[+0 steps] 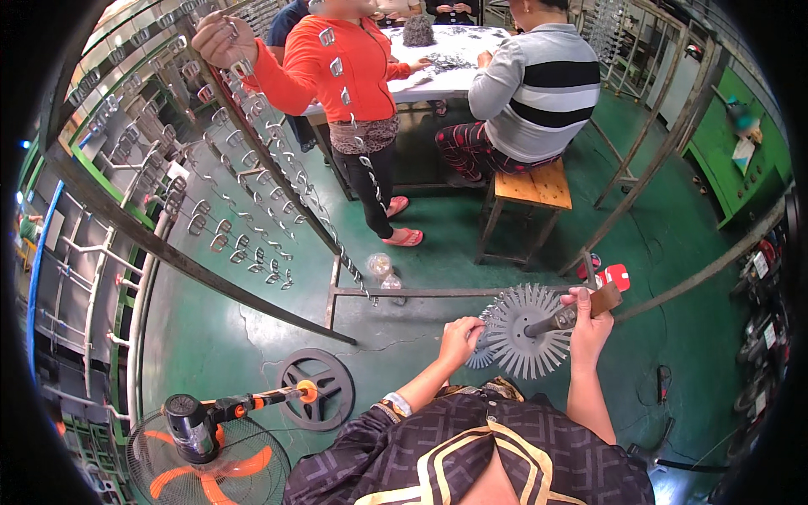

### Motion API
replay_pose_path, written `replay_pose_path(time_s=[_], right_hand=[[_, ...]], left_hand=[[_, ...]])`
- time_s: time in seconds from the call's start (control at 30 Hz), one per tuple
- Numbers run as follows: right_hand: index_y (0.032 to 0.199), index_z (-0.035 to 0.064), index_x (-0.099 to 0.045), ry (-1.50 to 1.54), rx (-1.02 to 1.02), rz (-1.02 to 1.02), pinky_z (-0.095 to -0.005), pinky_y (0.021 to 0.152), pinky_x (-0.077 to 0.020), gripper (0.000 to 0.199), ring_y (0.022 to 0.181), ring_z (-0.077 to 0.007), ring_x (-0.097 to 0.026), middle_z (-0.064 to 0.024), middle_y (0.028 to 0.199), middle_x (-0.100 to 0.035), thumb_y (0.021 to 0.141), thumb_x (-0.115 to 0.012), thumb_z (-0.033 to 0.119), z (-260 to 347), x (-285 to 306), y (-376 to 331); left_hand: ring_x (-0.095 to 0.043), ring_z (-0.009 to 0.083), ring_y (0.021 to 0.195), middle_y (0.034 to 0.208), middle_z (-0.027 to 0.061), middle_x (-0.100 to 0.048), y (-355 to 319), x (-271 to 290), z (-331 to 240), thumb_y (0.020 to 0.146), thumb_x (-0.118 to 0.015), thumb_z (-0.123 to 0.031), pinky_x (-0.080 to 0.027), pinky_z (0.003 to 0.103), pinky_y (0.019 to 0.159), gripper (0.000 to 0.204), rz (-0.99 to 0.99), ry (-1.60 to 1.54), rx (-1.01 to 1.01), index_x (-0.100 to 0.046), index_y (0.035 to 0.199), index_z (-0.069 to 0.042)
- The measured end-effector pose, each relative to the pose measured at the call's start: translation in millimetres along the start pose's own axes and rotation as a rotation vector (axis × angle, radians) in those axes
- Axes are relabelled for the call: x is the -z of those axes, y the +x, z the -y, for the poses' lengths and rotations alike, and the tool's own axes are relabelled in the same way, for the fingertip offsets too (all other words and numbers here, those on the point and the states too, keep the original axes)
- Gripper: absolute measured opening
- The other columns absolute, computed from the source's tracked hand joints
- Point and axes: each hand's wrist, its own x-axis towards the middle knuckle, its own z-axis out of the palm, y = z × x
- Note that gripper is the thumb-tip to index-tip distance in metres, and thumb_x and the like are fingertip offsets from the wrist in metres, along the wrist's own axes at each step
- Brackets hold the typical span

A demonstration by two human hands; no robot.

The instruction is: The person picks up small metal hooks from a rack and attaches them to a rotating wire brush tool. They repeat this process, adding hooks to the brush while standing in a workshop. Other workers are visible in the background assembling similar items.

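Spiked metal disc held over the green floor

Lower right of centre, the right hand (589,324) is closed around the handle of a round, spike-rimmed rack (528,330); the left hand (459,339) pinches its left rim, seemingly loading small metal parts, which calls for steady fingertip placement.

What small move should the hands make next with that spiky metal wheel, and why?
Probably the left hand should turn the wheel a little. It pinches the rim at the wheel's left edge, while the right hand holds the handle that runs to the hub, so a small turn would bring the next spikes to the fingers.
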Motion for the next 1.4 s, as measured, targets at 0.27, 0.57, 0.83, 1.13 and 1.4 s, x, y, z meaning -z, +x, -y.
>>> replay_pose_path(time_s=[0.27, 0.57, 0.83, 1.13, 1.4], right_hand=[[0.085, -0.0023, -0.059, 0.022, -0.003, 0.025, -0.0267, 0.068, -0.0446, 0.034, 0.07, -0.0133, -0.059, -0.0067, 0.07, -0.061, 0.09, -0.053, 0.03, 1, -4, 0], [0.083, -0.0022, -0.061, -0.023, 0.021, 0.013, -0.0252, 0.066, -0.0445, 0.026, 0.067, -0.0119, -0.058, -0.0053, 0.07, -0.062, 0.089, -0.054, 0.022, 4, -3, 0], [0.082, -0.0027, -0.059, -0.038, 0.016, 0.018, -0.0281, 0.068, -0.0442, 0.028, 0.068, -0.0133, -0.058, -0.0058, 0.07, -0.06, 0.091, -0.051, 0.022, -6, -1, 0], [0.083, -0.0035, -0.058, 0.07, -0.019, 0.033, -0.0258, 0.068, -0.0429, 0.031, 0.068, -0.0113, -0.054, -0.0047, 0.07, -0.058, 0.091, -0.052, 0.026, -3, -6, -2], [0.083, -0.0038, -0.058, 0.097, 0.015, 0.015, -0.0261, 0.066, -0.043, 0.031, 0.066, -0.0114, -0.054, -0.0047, 0.07, -0.058, 0.091, -0.052, 0.026, 4, -12, -3]], left_hand=[[-0.059, 0.0254, 0.078, 0.08, 0.0056, -0.063, 0, -5, 6, 0.078, -0.061, -0.015, -0.04, 0.037, 0.072, 0.008, 0.022, -0.007, 0.043, -0.061, 0.084, -0.009], [-0.063, 0.028, 0.075, 0.083, 0.0125, -0.065, 3, 6, 3, 0.075, -0.065, -0.011, -0.048, 0.035, 0.068, 0.016, 0.03, -0.148, 0.112, -0.065, 0.089, -0.005], [-0.061, 0.0158, 0.071, 0.08, 0.0091, -0.064, 74, 170, -41, 0.074, -0.064, 0.001, -0.048, 0.027, 0.065, 0.01, -0.399, -0.029, -0.126, -0.065, 0.085, 0.0], [-0.057, 0.0101, 0.069, 0.082, 0.0081, -0.064, 121, 446, -186, 0.081, -0.061, -0.002, -0.045, 0.021, 0.064, 0.012, -1.368, 0.209, -0.582, -0.065, 0.091, 0.002], [-0.053, 0.0088, 0.073, 0.095, 0.0024, -0.064, 171, 590, -212, 0.083, -0.063, -0.022, -0.041, 0.022, 0.064, 0.026, -1.01, -0.328, -0.29, -0.062, 0.104, -0.007]])
